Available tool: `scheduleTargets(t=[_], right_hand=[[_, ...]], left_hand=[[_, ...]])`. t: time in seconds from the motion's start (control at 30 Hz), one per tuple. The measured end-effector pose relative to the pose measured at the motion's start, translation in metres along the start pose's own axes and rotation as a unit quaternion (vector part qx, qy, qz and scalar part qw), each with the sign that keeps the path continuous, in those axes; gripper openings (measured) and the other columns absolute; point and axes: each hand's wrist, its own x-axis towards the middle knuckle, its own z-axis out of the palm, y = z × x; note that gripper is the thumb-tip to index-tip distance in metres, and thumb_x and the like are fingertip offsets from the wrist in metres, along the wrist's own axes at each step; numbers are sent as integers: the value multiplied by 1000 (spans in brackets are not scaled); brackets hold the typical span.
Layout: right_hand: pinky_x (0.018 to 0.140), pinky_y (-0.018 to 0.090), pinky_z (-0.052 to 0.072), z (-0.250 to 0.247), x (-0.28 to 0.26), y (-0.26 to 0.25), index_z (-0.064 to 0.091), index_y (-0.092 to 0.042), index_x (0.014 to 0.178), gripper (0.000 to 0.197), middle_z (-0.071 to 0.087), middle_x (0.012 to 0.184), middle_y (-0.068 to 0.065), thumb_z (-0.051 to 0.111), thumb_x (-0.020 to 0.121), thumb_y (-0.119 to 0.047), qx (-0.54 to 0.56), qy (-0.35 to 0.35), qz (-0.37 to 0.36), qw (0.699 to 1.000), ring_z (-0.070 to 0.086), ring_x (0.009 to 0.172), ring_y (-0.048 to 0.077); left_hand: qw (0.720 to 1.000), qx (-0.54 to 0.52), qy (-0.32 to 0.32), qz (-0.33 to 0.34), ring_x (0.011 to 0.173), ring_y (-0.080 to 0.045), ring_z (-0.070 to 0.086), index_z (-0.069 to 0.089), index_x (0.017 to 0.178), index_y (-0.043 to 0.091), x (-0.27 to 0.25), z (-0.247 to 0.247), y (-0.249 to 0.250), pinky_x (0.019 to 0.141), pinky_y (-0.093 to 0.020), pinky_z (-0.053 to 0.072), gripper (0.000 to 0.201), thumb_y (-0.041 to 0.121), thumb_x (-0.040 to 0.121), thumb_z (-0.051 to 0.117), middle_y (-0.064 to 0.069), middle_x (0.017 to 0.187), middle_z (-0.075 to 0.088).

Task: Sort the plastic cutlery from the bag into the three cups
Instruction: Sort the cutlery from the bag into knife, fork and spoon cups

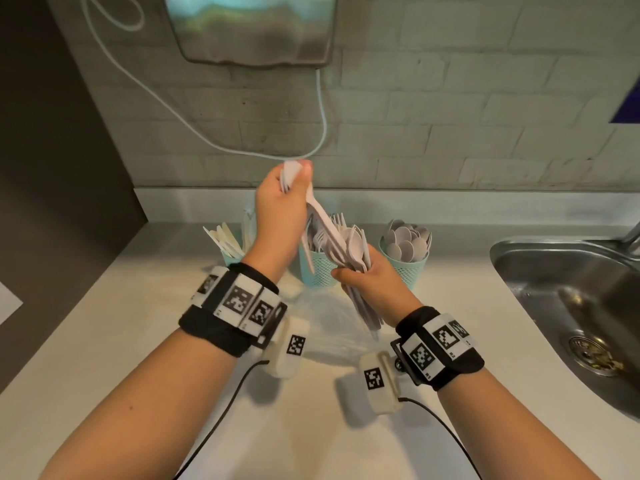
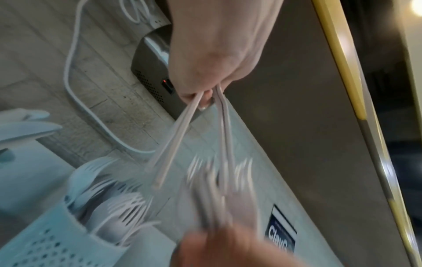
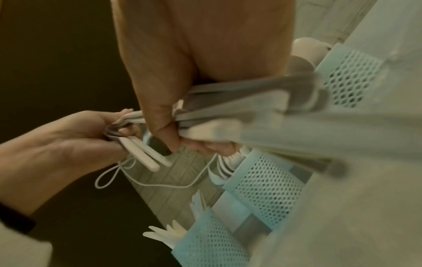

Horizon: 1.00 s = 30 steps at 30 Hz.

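Observation:
Three teal mesh cups stand at the back of the counter: knives in the left cup (image 1: 229, 260), forks in the middle cup (image 1: 317, 273), spoons in the right cup (image 1: 409, 269). My left hand (image 1: 280, 206) is raised above the fork cup and pinches a few white pieces (image 1: 323, 220) by their heads, handles slanting down to the right (image 2: 173, 144). Lower, my right hand (image 1: 372, 278) grips a bundle of white cutlery (image 1: 363, 306), fork tines and a spoon bowl sticking up from it. The clear plastic bag (image 1: 329, 327) lies crumpled on the counter under my hands.
A steel sink (image 1: 571, 306) is sunk into the counter at the right. A steel wall-mounted box (image 1: 256, 29) hangs above with a white cable (image 1: 323, 126) looping down to the backsplash. A dark wall panel (image 1: 52, 168) bounds the left side.

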Motion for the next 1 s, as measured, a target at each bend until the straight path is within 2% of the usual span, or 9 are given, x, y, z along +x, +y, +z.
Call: scheduleTargets(t=[0.1, 0.17, 0.27, 0.37, 0.43, 0.53, 0.67, 0.83, 1.0], right_hand=[[65, 23, 44, -11, -3, 3, 54, -11, 112, 29, 56, 78, -7, 64, 85, -5, 2, 26, 8, 1000, 54, 69, 10], [61, 22, 46, -20, -3, -2, 53, -10, 108, 25, 56, 77, -3, 61, 86, -4, 33, 64, 1, 997, 54, 66, 12], [54, 22, 46, -37, 0, -16, 56, -11, 98, 15, 55, 71, 2, 60, 87, -2, 95, 135, -26, 986, 52, 59, 15], [56, 28, 46, -54, 3, -28, 55, -15, 90, 14, 54, 70, 8, 60, 86, -2, 149, 186, -66, 969, 51, 59, 18], [58, 29, 48, -65, 4, -34, 53, -10, 98, 15, 54, 74, 8, 60, 86, -5, 180, 211, -80, 958, 53, 61, 17], [54, 25, 49, -77, 4, -36, 48, -8, 105, 20, 51, 71, 3, 57, 89, -1, 239, 245, -90, 935, 55, 55, 11], [50, 25, 48, -77, 3, -31, 50, -12, 98, 17, 52, 59, -3, 58, 88, -1, 313, 251, -76, 913, 53, 50, 10], [51, 24, 45, -72, 3, -13, 50, -8, 98, 16, 55, 64, 1, 60, 87, 1, 303, 259, -66, 915, 51, 53, 13], [54, 25, 45, -73, 7, -2, 51, -6, 95, 13, 52, 69, 6, 59, 87, 1, 289, 264, -56, 918, 49, 56, 14]], left_hand=[[999, -25, 16, 19, 53, 3, 44, 63, 85, 26, 16, -1, 14, 56, -15, 41, 17, 18, 95, 51, 9, 69, 47], [999, -37, 14, 30, 60, 5, 50, 59, 84, 24, 22, 3, 18, 62, -14, 45, 19, 15, 96, 48, 7, 76, 50], [994, -103, -10, 14, 77, -10, 62, 52, 87, 20, 27, 15, 18, 79, -31, 55, 17, 12, 99, 41, 1, 82, 58], [990, -141, -29, 8, 55, -11, 57, 50, 87, 18, 26, 35, 12, 62, -31, 54, 16, 12, 99, 40, 3, 63, 52], [993, -101, -46, 29, 49, -8, 48, 53, 86, 21, 25, 50, 3, 54, -28, 47, 16, 15, 97, 45, 10, 54, 48], [994, -10, -104, 41, 51, -7, 45, 58, 86, 27, 21, 74, -13, 56, -22, 44, 14, 19, 96, 50, 8, 56, 47], [988, 43, -147, 31, 55, -9, 44, 57, 91, 19, 17, 103, -36, 52, -11, 40, 4, 16, 93, 55, 5, 61, 49], [987, 41, -156, 16, 58, -11, 47, 54, 88, 17, 23, 121, -60, 57, -11, 43, 7, 13, 93, 53, 2, 65, 50], [984, 37, -172, 3, 60, -11, 49, 53, 83, 26, 24, 133, -69, 63, -20, 47, 14, 16, 93, 54, 2, 66, 51]])
